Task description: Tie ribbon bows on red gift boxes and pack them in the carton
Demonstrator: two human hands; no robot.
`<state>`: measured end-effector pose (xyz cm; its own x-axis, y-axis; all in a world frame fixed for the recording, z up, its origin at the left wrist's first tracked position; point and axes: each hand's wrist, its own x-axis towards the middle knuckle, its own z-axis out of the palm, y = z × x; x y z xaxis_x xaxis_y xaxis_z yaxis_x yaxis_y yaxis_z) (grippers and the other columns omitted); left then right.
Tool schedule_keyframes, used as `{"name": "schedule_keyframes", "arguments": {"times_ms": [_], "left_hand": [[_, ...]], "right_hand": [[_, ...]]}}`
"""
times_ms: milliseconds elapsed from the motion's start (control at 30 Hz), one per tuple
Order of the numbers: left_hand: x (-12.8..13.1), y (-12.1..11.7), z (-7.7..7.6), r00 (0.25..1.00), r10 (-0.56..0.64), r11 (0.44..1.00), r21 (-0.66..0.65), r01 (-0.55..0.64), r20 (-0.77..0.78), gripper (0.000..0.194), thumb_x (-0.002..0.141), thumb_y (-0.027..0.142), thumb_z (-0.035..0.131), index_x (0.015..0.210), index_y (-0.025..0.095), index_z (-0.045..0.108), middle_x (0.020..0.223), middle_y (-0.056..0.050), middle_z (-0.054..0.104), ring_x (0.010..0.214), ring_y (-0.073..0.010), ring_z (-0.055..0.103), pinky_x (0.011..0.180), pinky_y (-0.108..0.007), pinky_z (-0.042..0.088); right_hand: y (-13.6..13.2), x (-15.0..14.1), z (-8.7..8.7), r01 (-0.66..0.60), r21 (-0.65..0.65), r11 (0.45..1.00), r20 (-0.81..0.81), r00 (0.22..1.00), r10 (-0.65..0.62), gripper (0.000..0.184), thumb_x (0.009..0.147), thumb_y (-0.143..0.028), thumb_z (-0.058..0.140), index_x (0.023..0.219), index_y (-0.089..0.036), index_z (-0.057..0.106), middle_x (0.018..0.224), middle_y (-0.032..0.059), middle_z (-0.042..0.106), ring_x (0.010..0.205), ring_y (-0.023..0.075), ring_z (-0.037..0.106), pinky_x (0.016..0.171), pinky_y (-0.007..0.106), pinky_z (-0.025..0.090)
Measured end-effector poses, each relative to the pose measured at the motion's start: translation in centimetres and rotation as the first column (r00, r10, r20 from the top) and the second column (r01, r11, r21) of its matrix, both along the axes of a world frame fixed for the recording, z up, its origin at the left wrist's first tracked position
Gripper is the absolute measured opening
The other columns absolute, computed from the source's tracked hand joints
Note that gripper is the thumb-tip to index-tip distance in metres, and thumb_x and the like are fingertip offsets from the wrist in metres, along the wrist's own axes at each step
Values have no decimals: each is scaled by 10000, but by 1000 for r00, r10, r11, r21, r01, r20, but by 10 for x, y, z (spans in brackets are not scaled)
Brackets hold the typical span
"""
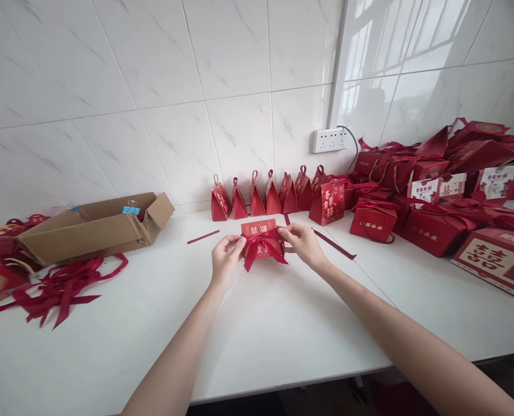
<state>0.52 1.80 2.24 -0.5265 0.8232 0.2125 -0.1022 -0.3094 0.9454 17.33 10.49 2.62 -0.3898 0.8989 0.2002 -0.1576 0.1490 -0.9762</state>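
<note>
A small red gift box [258, 227] with gold lettering is in the middle of the white table. Across its front is a red ribbon bow [264, 245], its two tails hanging down. My left hand [227, 254] pinches the bow's left loop between thumb and forefinger. On the other side, my right hand [302, 244] grips the right loop in the same way, some of its fingers behind the box's edge. The lower part of the box is partly hidden by the ribbon.
Several red triangular boxes [238, 201] stand along the tiled wall. Loose ribbons [62, 289] lie at the left before a cardboard box [92, 231] with blue clips. Red gift boxes [439, 231] pile up at the right. A power strip [328, 140] is on the wall.
</note>
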Motion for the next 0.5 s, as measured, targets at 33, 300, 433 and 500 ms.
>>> {"name": "schedule_keyframes", "arguments": {"times_ms": [33, 300, 433, 500], "left_hand": [[0, -1, 1, 1000, 9, 1000, 4, -9, 14, 424, 547, 420, 804, 775, 134, 589, 803, -36, 595, 722, -127, 566, 616, -242, 493], [3, 0, 1, 995, 98, 995, -15, -98, -4, 443, 534, 408, 800, 788, 147, 547, 772, -4, 538, 663, -101, 521, 552, -220, 486], [5, 1, 1, 996, 87, 996, -2, -87, 8, 449, 537, 411, 791, 793, 155, 527, 764, 9, 519, 652, -97, 517, 547, -225, 494], [5, 2, 0, 996, 86, 996, 1, -86, -8, 444, 549, 420, 779, 804, 158, 526, 771, 8, 522, 656, -99, 523, 542, -223, 494]], "right_hand": [[0, 0, 0, -10, -11, 1000, -8, 1000, 10, 455, 614, -585, 706, 633, -162, 541, 757, 21, 581, 761, 165, 601, 606, 307, 613], [1, 0, 1, -36, -65, 997, -34, 999, 34, 440, 594, -561, 739, 635, -154, 575, 802, 43, 614, 856, 202, 622, 642, 319, 617], [0, 1, 3, -39, -83, 996, -53, 998, 35, 439, 590, -555, 747, 635, -157, 567, 809, 47, 631, 877, 212, 634, 678, 333, 615], [-1, 0, 3, -42, -89, 995, -61, 997, 36, 443, 592, -558, 744, 645, -158, 560, 830, 51, 635, 880, 216, 639, 682, 336, 614]]}}
